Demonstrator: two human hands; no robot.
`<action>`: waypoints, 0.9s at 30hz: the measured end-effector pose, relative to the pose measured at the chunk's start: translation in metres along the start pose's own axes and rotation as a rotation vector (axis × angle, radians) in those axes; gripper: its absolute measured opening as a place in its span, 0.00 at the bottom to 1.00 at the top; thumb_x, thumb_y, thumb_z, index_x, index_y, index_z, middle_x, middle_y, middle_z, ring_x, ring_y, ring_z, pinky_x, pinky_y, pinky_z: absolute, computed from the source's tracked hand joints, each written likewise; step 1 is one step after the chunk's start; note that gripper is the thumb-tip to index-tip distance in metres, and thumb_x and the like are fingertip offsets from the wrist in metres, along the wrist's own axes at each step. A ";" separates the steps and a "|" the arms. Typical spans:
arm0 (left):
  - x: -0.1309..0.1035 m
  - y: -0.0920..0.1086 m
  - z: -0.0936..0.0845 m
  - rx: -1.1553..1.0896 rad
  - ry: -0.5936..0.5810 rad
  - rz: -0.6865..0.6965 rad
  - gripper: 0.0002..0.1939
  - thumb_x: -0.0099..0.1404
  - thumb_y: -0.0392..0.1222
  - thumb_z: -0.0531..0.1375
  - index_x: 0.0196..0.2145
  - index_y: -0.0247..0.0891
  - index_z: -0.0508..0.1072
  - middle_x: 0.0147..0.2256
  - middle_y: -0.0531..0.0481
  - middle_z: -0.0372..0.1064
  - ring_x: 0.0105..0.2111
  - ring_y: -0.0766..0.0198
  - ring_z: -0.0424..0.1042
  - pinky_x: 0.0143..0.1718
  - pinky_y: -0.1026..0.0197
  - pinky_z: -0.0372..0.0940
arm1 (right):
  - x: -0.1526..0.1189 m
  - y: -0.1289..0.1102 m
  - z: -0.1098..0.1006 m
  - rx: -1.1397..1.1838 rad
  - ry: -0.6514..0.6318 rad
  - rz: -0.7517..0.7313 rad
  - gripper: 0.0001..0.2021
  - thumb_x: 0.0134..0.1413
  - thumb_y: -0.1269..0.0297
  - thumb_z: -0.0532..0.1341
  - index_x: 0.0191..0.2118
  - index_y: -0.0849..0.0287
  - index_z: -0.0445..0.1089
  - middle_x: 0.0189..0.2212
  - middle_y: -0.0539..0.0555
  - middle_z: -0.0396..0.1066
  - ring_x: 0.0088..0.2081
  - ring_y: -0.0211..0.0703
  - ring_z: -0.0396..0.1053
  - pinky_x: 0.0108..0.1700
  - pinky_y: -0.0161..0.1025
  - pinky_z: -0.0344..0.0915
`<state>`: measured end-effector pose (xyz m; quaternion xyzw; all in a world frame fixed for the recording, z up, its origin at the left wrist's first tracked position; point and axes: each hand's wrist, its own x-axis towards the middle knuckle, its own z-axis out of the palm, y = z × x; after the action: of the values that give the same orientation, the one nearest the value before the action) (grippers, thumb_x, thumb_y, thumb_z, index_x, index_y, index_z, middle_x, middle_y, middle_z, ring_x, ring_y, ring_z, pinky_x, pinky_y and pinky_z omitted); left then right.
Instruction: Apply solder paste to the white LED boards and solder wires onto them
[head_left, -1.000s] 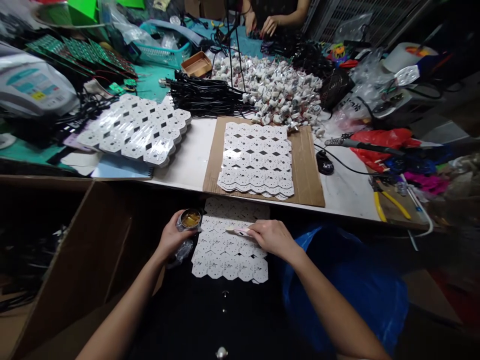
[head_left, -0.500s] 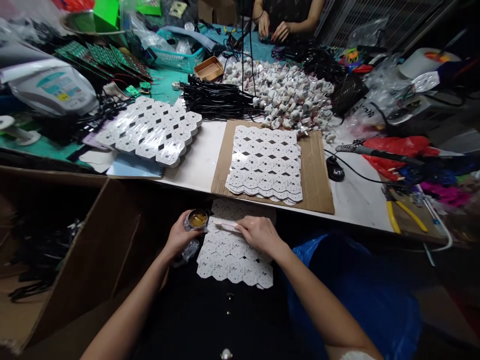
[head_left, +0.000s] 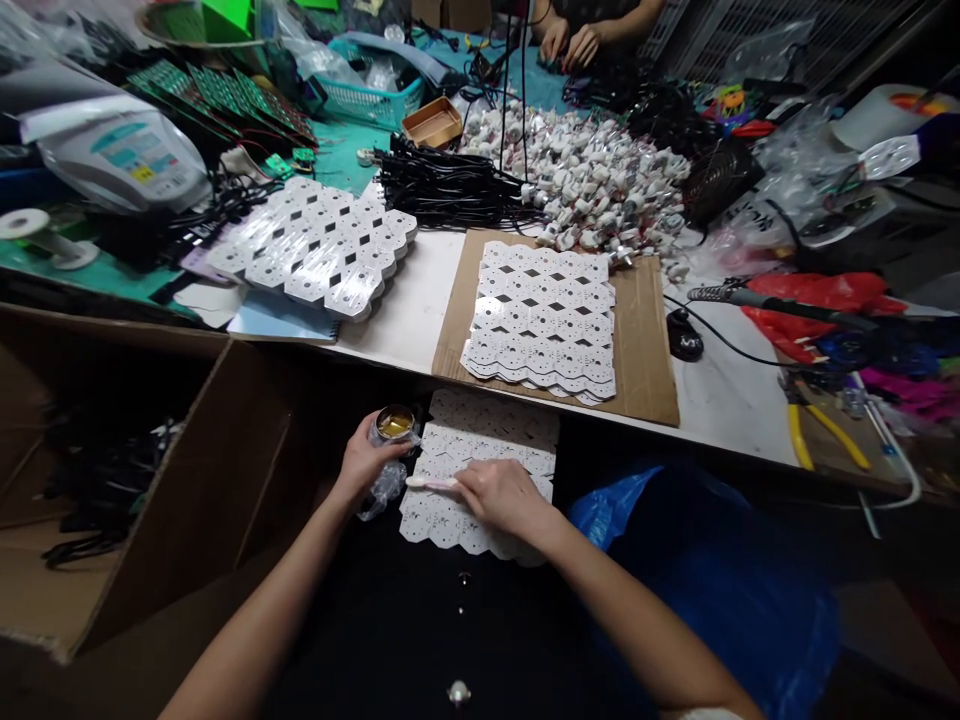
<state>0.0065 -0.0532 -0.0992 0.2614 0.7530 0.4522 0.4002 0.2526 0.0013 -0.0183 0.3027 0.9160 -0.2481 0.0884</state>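
My left hand [head_left: 364, 458] is wrapped round a small open tin [head_left: 395, 423] of amber liquid, with clear plastic [head_left: 385, 488] bunched beneath it. Pinched in my right hand [head_left: 504, 494] is a slim, pale brush that resembles a toothbrush [head_left: 429, 484], its head pointing left. The brush lies low over a white perforated circuit board panel [head_left: 480, 440] in front of my lap; whether its tip touches the surface I cannot tell. My right hand and wrist cover part of this panel. On the bench ahead, similar panels [head_left: 541, 318] are stacked on cardboard [head_left: 646, 340].
More white panels [head_left: 315, 245] lie at left on the bench. Black cables [head_left: 450, 188] and a heap of white parts [head_left: 585, 175] sit behind. Yellow-handled pliers [head_left: 831, 432] are at right, a blue bag [head_left: 720, 560] below. A cardboard box [head_left: 165, 500] stands left. Another person's hands [head_left: 571, 44] work opposite.
My right hand has moved the brush toward me and slightly left, to a nearer row of the panel. The tin stays in my left hand. The whole view has shifted a little.
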 end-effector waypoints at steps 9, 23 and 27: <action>-0.003 0.005 0.004 0.000 -0.044 0.025 0.39 0.40 0.42 0.75 0.51 0.37 0.71 0.45 0.45 0.75 0.47 0.52 0.75 0.55 0.50 0.66 | -0.038 0.026 0.016 0.030 0.116 0.155 0.16 0.71 0.59 0.53 0.44 0.56 0.77 0.34 0.54 0.77 0.34 0.40 0.72 0.31 0.33 0.54; 0.011 0.018 0.025 0.171 -0.078 0.077 0.38 0.42 0.48 0.75 0.50 0.38 0.69 0.46 0.42 0.74 0.49 0.49 0.74 0.54 0.47 0.65 | -0.071 0.054 0.020 0.116 0.152 0.238 0.16 0.70 0.56 0.53 0.45 0.52 0.78 0.36 0.51 0.78 0.36 0.40 0.75 0.33 0.33 0.58; 0.017 0.022 0.030 0.156 -0.053 0.028 0.38 0.39 0.46 0.76 0.48 0.38 0.70 0.43 0.43 0.75 0.47 0.49 0.75 0.53 0.45 0.66 | -0.078 0.072 0.010 0.168 0.234 0.320 0.15 0.70 0.57 0.54 0.46 0.51 0.79 0.39 0.51 0.79 0.39 0.40 0.75 0.35 0.32 0.60</action>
<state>0.0234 -0.0162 -0.0944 0.3142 0.7713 0.3905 0.3922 0.3584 0.0069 -0.0316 0.4774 0.8363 -0.2694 -0.0060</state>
